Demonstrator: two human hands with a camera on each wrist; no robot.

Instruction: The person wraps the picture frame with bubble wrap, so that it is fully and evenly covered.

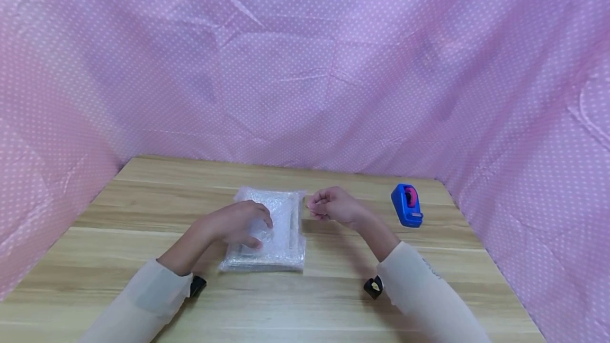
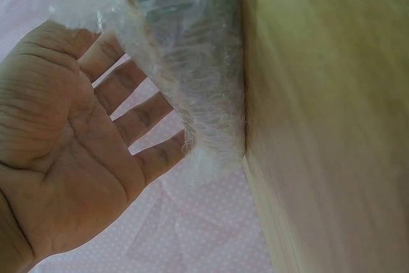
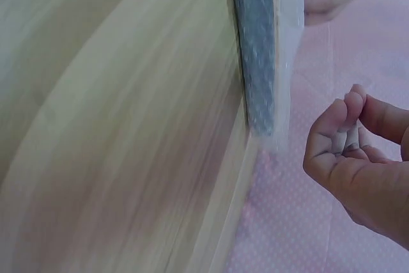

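A flat rectangular package in clear bubble wrap lies on the table; a frame-like border shows faintly through the wrap. My left hand is over its left half. In the left wrist view, the spread fingers of that hand reach to the bubble wrap. Just off the package's right edge is my right hand, thumb and fingertips brought together. The right wrist view shows these fingertips meeting, with nothing clearly visible between them. There the package's side looks grey-blue under the wrap.
A blue tape dispenser with a pink-cored roll stands at the right on the wooden table. Pink dotted cloth hangs behind and along both sides. Black wrist devices sit below the sleeves.
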